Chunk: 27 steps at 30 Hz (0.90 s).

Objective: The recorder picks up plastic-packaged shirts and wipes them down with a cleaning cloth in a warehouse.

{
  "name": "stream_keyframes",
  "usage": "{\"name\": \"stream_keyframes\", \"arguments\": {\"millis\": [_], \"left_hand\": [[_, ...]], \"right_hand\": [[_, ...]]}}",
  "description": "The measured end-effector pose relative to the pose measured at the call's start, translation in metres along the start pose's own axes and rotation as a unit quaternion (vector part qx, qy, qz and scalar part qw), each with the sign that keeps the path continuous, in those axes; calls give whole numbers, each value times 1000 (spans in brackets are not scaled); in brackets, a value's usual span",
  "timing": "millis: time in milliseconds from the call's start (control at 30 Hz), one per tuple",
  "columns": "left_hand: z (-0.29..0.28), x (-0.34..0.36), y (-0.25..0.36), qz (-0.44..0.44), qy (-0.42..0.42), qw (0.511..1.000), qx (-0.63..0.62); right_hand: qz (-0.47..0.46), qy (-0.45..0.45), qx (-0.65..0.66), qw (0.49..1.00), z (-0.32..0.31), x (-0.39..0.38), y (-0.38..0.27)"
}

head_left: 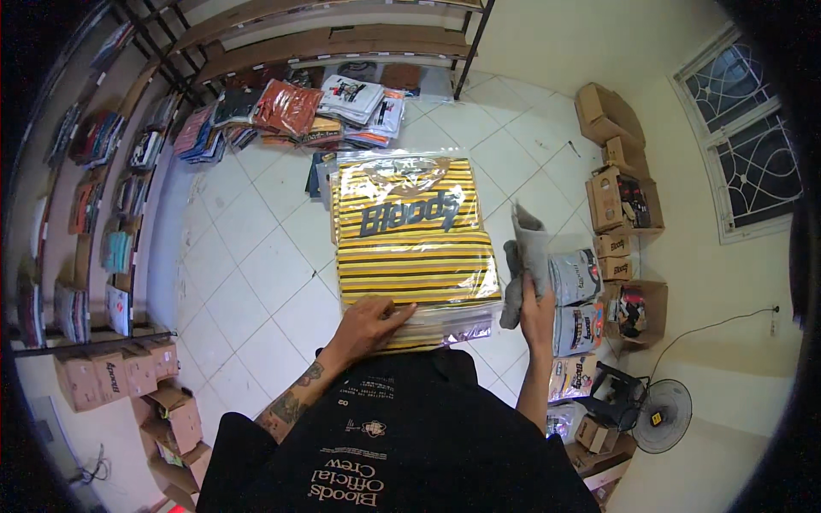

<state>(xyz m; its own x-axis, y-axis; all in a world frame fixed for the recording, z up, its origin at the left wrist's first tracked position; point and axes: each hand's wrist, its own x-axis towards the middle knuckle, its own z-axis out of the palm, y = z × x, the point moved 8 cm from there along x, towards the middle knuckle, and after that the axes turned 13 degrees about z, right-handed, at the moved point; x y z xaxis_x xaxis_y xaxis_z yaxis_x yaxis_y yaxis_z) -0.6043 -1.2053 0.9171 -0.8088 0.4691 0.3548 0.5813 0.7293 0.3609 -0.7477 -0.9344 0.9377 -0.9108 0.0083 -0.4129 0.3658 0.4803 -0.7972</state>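
Observation:
In front of me lies a stack of folded shirts in clear plastic bags, topped by a yellow shirt (410, 256) with dark stripes and dark lettering. My left hand (372, 327) rests on the near edge of this bagged shirt, thumb stretched to the right and fingers spread on the plastic. To the right of the stack, my right hand (537, 309) is closed round a grey cloth (532, 244), held up off the floor. One part of the cloth stands upward and a darker part hangs to the left.
Bagged shirts (575, 278) lie in a row on the right, beside cardboard boxes (609, 120) and a fan (665, 416). More bagged shirts (286, 109) are piled at the far left, below a shelf (333, 47). Shelves and boxes (111, 372) line the left wall.

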Motion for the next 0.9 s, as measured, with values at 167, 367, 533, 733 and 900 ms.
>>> {"name": "stream_keyframes", "arguments": {"millis": [167,367,533,733,900], "left_hand": [[4,-6,5,46,33,998,34],[16,-17,12,76,33,991,108],[23,-24,10,131,75,980,127],[19,-30,8,111,87,986,85],[28,-36,5,102,87,987,89]], "right_hand": [[-302,-33,-301,904,62,-8,-59],[-389,-88,-411,820,148,-8,-73],[-475,-164,-387,773,244,-35,-84],[-483,-161,-363,780,259,-50,-94],[-425,-147,-414,791,201,-43,-83]]}}
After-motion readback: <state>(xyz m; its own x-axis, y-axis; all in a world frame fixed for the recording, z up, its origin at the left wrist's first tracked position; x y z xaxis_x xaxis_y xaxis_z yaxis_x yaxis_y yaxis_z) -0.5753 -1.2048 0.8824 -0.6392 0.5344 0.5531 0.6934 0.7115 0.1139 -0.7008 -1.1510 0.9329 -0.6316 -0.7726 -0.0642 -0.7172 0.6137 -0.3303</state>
